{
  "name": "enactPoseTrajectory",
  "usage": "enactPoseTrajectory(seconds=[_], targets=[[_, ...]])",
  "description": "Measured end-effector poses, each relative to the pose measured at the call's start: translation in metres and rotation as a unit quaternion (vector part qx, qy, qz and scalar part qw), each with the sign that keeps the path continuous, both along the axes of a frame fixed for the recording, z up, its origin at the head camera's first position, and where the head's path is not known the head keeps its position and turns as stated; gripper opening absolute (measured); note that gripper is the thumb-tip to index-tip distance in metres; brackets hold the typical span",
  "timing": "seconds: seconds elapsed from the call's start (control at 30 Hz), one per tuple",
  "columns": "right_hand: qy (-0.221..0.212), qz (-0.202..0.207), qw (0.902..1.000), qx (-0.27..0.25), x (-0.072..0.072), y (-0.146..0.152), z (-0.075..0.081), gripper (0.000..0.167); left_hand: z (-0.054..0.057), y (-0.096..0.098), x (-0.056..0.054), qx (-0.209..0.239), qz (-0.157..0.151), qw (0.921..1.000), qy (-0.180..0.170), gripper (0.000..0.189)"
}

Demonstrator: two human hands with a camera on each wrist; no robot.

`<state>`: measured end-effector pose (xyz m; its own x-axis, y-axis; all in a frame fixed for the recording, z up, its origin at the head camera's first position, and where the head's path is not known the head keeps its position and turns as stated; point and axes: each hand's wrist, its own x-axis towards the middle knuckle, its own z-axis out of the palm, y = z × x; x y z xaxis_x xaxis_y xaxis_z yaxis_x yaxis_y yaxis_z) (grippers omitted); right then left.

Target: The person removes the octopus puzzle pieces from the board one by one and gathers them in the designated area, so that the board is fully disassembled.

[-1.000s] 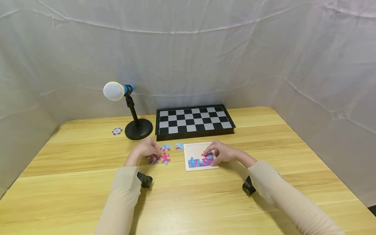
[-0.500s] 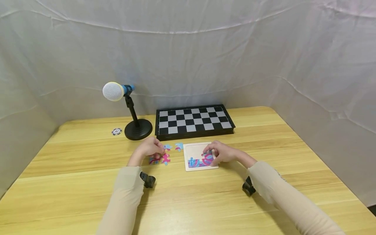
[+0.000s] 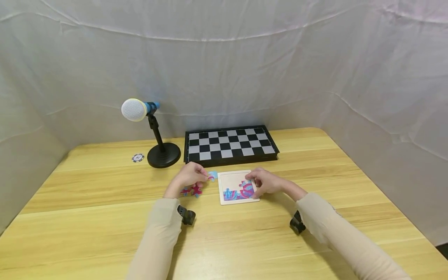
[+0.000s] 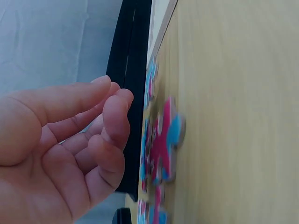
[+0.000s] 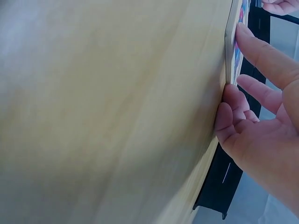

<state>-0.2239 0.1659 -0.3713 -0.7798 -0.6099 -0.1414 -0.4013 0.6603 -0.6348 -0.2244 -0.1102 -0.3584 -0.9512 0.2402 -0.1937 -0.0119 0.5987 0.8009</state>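
My left hand (image 3: 189, 175) hovers low over loose jigsaw pieces, thumb and fingers loosely bent. Nothing shows between its fingertips in the left wrist view. A pink and blue piece (image 4: 163, 140) lies below it, and a light-blue piece (image 3: 212, 175) is right at its fingertips in the head view. The hand hides part of the pile. To the right lies a pale wooden puzzle tray (image 3: 221, 190), with joined blue, purple and pink pieces (image 3: 232, 195) along its front and right. My right hand (image 3: 266, 181) holds the tray's right edge between thumb and index finger, other fingers curled beside it.
A black-framed checkered board (image 3: 231, 144) lies behind the tray. At the back left, a microphone (image 3: 133, 109) sits in a black stand (image 3: 163, 155). A poker chip (image 3: 138, 158) lies left of the stand. Pale cloth (image 3: 224, 77) hangs around the wooden table (image 3: 224, 241).
My left hand has moved right across the loose pieces towards the light-blue piece. The right index finger has drawn back off the joined pieces; the tray stays about where it was.
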Motion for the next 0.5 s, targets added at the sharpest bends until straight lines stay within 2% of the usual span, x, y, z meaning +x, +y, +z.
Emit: enactPoseTrajectory(seconds=[0.17, 0.37, 0.5], targets=[[0.003, 0.002, 1.0000, 0.002, 0.000, 0.001, 0.001, 0.065, 0.001, 0.011, -0.001, 0.003, -0.012, 0.9999, 0.003, 0.007], [0.000, -0.001, 1.0000, 0.005, 0.000, 0.001, 0.002, 0.071, 0.001, 0.025, -0.003, 0.007, -0.005, 0.9999, -0.007, 0.008], [0.002, -0.002, 1.0000, 0.007, 0.000, 0.001, 0.001, 0.072, 0.000, 0.035, -0.005, 0.006, -0.014, 0.9999, -0.007, 0.010]])
